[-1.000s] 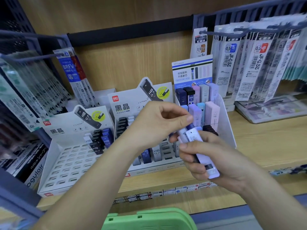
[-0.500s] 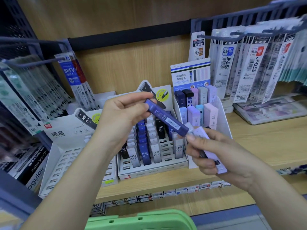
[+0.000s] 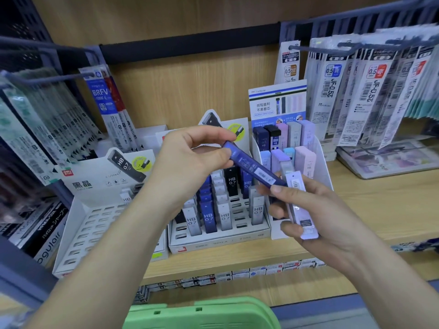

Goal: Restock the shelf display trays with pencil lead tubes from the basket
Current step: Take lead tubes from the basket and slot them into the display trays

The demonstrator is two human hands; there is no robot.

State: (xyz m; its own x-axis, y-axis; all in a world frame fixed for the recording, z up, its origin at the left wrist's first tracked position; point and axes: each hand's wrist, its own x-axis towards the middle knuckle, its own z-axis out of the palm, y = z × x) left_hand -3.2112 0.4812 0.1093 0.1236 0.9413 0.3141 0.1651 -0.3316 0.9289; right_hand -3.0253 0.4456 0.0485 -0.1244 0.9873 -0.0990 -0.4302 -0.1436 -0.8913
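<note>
Your left hand (image 3: 190, 157) pinches the blue lead tube (image 3: 251, 168) between thumb and fingertips, at its top end. Your right hand (image 3: 316, 210) curls round the pale tubes (image 3: 299, 207). Likely light, stiff, slick: grip the flat sides.

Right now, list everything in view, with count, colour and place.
blue tube: one, dark blue, tilted, in left grip
pale tubes: at least two, lilac and clear, in right grip
left tray: one, white, mostly bare slots, shelf left
middle tray: one, white, holds blue, white and black HB tubes
right tray: one, white, holds pastel tubes
basket: one, green, bottom edge
refill packs: many, hanging both sides
shelf: one, wood
left grip: pinches blue tube
right grip: holds pale tubes
</note>
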